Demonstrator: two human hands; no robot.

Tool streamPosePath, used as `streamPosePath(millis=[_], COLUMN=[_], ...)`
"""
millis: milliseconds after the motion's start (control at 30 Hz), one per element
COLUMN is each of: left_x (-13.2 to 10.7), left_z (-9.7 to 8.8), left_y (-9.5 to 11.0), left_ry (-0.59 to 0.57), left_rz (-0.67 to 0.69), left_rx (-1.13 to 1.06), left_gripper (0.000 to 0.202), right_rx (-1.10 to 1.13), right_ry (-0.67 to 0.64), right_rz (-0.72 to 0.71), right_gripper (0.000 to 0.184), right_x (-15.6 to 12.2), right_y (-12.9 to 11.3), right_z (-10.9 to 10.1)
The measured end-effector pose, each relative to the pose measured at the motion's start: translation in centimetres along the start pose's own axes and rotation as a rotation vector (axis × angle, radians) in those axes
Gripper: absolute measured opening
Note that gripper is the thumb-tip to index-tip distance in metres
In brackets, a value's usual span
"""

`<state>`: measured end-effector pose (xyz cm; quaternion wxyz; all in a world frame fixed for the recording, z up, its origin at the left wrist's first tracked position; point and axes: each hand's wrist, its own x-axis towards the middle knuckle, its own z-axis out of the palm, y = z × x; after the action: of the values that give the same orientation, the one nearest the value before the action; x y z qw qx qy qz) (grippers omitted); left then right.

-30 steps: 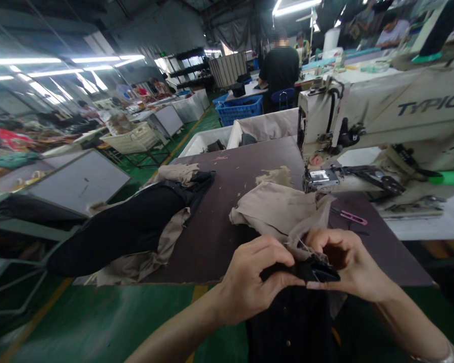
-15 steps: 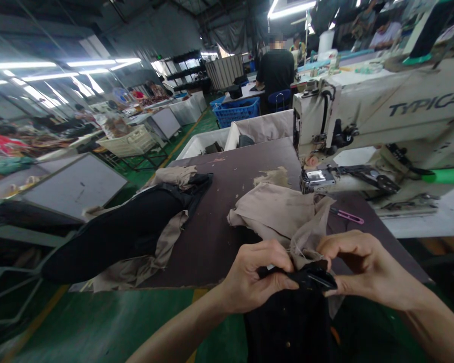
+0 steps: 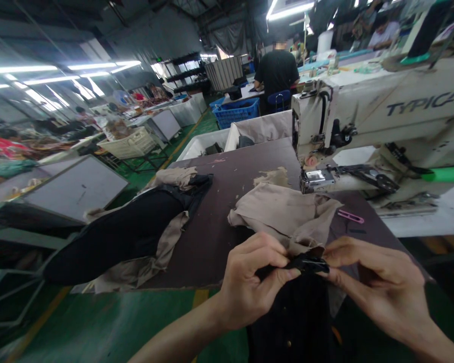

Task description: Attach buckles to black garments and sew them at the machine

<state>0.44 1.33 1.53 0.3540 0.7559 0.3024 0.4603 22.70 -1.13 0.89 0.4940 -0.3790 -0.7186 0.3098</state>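
My left hand [image 3: 255, 277] pinches the folded edge of a black garment [image 3: 293, 312] between thumb and fingers. On the other side of the same fold, my right hand [image 3: 374, 282] grips it too, a short gap from the left. Beige lining cloth [image 3: 280, 209] joined to the garment spreads over the brown table [image 3: 196, 252], while the black part hangs below the front edge. A pair of pink thread snips [image 3: 350, 217] lies just beyond my right hand. The inside of the fold is mostly hidden by my fingers.
A sewing machine [image 3: 363, 116] stands at the right, its narrow arm reaching over the table. Another black garment with beige lining [image 3: 124, 229] lies at the left. Behind are white bins [image 3: 227, 136], a blue basket [image 3: 238, 113] and a person [image 3: 276, 70] in black.
My right hand has turned, bringing the black edge flatter and tighter between both hands. The left hand has shifted slightly left, and the cloth near the snips has moved a little.
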Motion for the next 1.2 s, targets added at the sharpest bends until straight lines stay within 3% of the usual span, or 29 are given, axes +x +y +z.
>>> streamPosePath(millis=[133, 267, 367, 433, 567, 767, 900, 1000, 1200], left_x=[-0.1, 0.3, 1.3, 2.2, 3.5, 3.3, 2.7, 2.3, 1.7], left_z=[-0.2, -0.7, -1.2, -1.7, -2.2, -1.7, -1.3, -1.1, -0.8], left_y=[-0.1, 0.0, 1.3, 2.5, 4.4, 4.5, 3.8, 3.4, 2.3], left_ry=[-0.073, -0.141, -0.173, -0.259, -0.377, -0.234, -0.182, -0.176, -0.164], left_rz=[-0.087, -0.189, 0.0, 0.121, 0.083, -0.146, -0.248, -0.268, -0.322], left_rx=[-0.089, -0.098, 0.046, 0.172, 0.363, 0.346, 0.281, 0.208, 0.011], left_gripper=[0.014, 0.019, 0.027, 0.025, 0.01, 0.024, 0.02, 0.017, 0.017], right_rx=[0.203, 0.308, 0.268, 0.238, 0.246, 0.33, 0.342, 0.34, 0.451], right_ry=[-0.086, -0.088, -0.09, -0.116, -0.107, -0.034, 0.031, -0.005, -0.089], right_rz=[0.145, 0.158, 0.102, 0.073, 0.088, 0.143, 0.201, 0.188, 0.268], right_gripper=[0.015, 0.016, 0.017, 0.018, 0.02, 0.018, 0.025, 0.031, 0.017], right_x=[0.3, 0.6, 0.8, 0.9, 1.1, 0.7, 0.0, -0.1, 0.4], right_y=[0.6, 1.0, 0.8, 0.7, 0.6, 1.4, 1.7, 1.3, 0.9], right_z=[-0.2, -0.4, -0.3, -0.2, 0.0, 0.4, 0.7, 0.7, 0.6])
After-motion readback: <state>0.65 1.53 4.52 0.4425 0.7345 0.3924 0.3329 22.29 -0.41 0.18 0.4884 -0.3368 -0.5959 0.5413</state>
